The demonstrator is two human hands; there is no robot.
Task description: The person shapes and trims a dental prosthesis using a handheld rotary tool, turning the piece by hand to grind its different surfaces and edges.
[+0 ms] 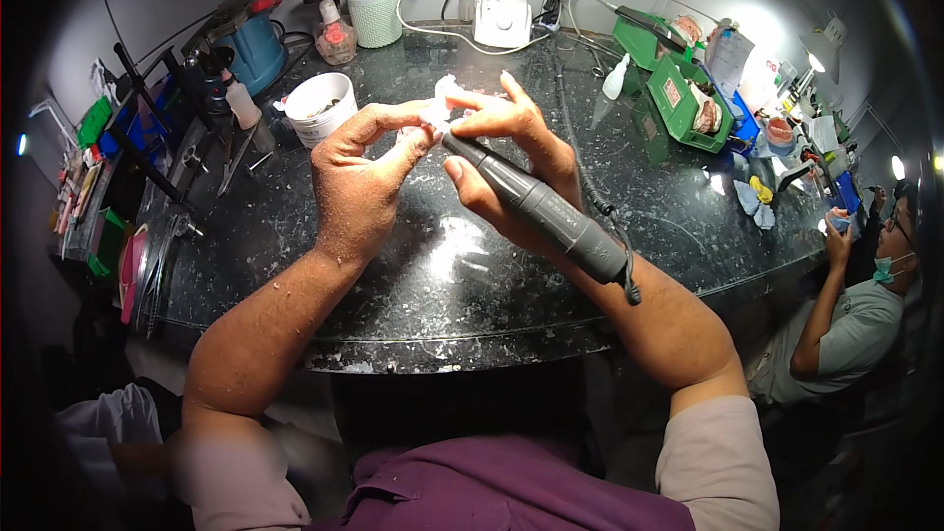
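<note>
My left hand (356,165) is closed in a pinch on a small whitish-pink piece (440,112), held above the middle of the workbench. Its exact kind cannot be made out, as fingers and glare cover much of it. In my right hand (531,138) lies a black rotary handpiece (539,205), slanting from lower right up to the piece. The handpiece's tip is at the piece; whether they touch I cannot tell. A coiled cord (631,285) leaves its rear end. Pale dust speckles my left hand and forearm.
Around the dark, speckled workbench (472,305) stand a white tub (322,106), a pale green cup of tools (376,20), a white control box (502,20) and a green case with dental models (678,98). A person (836,324) sits at the right, holding a bluish object.
</note>
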